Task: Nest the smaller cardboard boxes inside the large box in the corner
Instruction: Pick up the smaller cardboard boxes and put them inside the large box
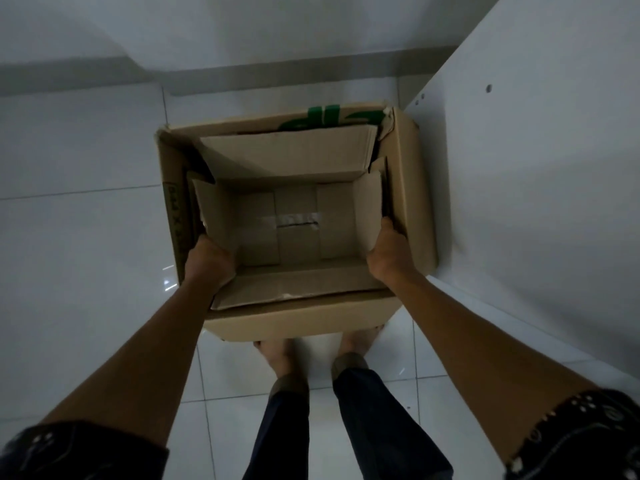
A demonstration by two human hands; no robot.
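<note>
A large brown cardboard box point(414, 188) with green lettering on its far flap stands on the white tiled floor in the corner. Inside it sits a smaller open cardboard box point(298, 233), its flaps standing up and its taped bottom visible and empty. My left hand point(207, 261) grips the smaller box's left wall, thumb inside. On the opposite wall, my right hand point(389, 252) grips in the same way. Both hands are down between the two boxes' walls.
A white panel point(540, 161) with small holes runs along the right, touching the large box. The back wall with a grey skirting point(277, 72) lies just beyond. My bare feet point(277, 358) stand right in front of the box. Open tiled floor spreads left.
</note>
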